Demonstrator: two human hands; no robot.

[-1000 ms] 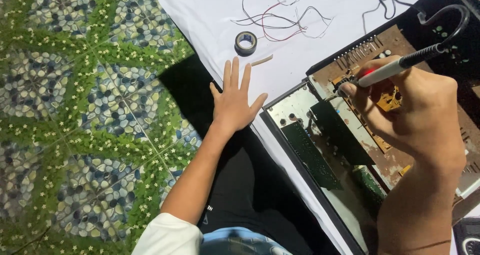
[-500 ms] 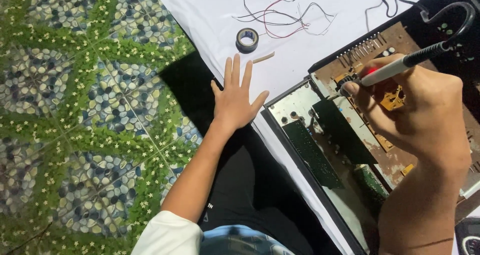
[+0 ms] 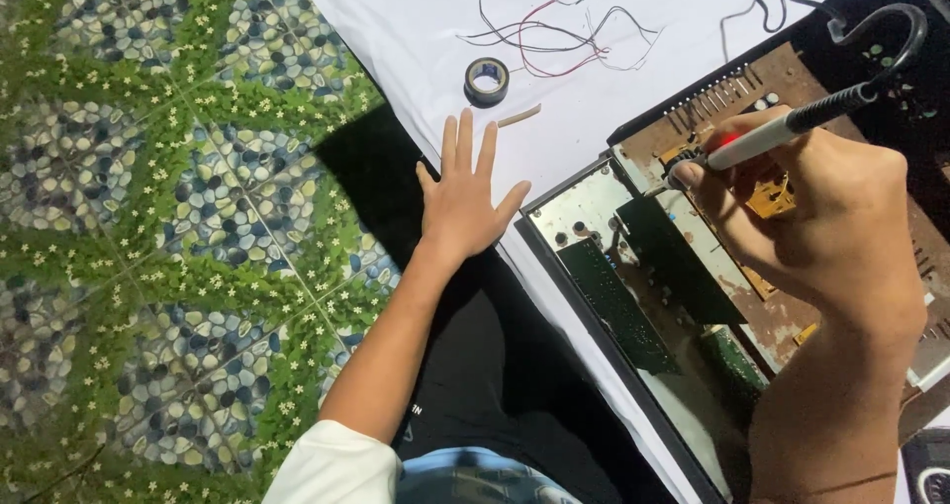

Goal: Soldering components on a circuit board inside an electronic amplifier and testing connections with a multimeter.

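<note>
Head view — steeply downward, close overhead

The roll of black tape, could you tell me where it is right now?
In the head view, the roll of black tape lies on the white cloth, just beyond the left hand, beside loose wires.

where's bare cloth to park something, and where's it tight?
Bare white cloth lies left of the tape roll and above the flat left hand; another strip runs between the loose wires and the opened chassis. Crowded: inside the chassis, where the right hand holds the soldering iron.
</note>
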